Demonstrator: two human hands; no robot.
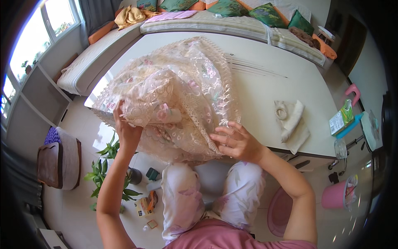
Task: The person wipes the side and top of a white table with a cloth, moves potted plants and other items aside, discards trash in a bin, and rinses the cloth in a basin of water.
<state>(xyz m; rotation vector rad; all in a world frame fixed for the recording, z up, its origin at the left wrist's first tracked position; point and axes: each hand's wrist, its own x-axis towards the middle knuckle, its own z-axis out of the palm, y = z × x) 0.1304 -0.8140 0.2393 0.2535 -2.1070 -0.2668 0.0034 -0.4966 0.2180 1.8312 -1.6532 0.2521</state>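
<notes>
A cream lace cloth (174, 121) with pink embroidered flowers and a crocheted border lies bunched over the near left of the white table. Part of it hangs past the front edge above my knees. My left hand (128, 126) grips a gathered fold at the cloth's left side, with some fingers hidden behind the lace. Over on the right, my right hand (238, 141) holds the lace border near the table's front edge, its fingers somewhat spread and its thumb partly hidden.
On the white table (264, 93) lie several thin needle-like rods (255, 68) and a folded cream fabric piece (292, 124) with a ring-shaped item (281, 114) on it. Potted plants (104, 174) stand on the floor at left, a pink bin (335, 194) at right. A long sofa (202, 23) runs behind.
</notes>
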